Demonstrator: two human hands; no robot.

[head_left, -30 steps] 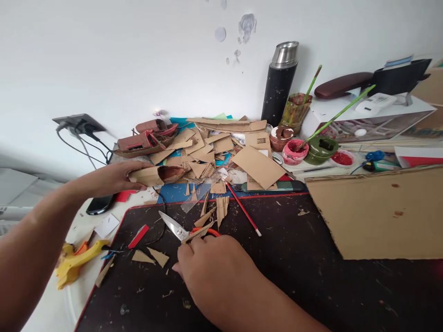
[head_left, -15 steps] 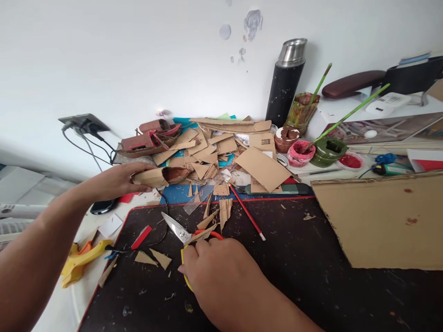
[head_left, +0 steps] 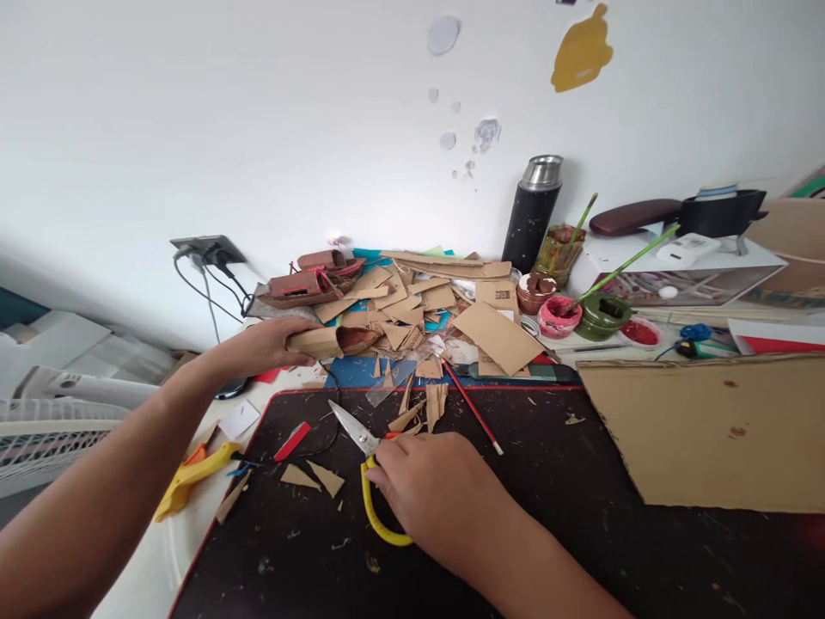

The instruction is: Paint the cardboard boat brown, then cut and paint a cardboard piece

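My left hand [head_left: 287, 342] grips a small boat-shaped cardboard piece [head_left: 314, 344], pointed and hollow at its right end, at the left front of a scrap heap. Lower down, my right hand [head_left: 444, 486] is closed over the handles of a pair of scissors [head_left: 353, 428]. Their blades point up and left, close together, and one yellow handle loop shows below my fingers; most of the orange-red one is hidden. Loose cardboard scraps [head_left: 326, 478] and a red-and-white strip [head_left: 293, 441] lie on the dark mat [head_left: 309, 559] left of the scissors.
Behind lie heaped cardboard offcuts [head_left: 406, 297] and a brown painted cardboard model [head_left: 302, 279]. A red pencil [head_left: 473, 408] lies right of the scissors. Open paint jars [head_left: 559, 318], a black flask [head_left: 532, 215] and a large cardboard sheet [head_left: 702, 438] occupy the right. A yellow glue gun [head_left: 199, 477] sits left.
The camera has tilted up, showing more wall. My right hand has shifted on the scissors, leaving more of the yellow loop in sight. My left hand keeps its hold on the cardboard piece.
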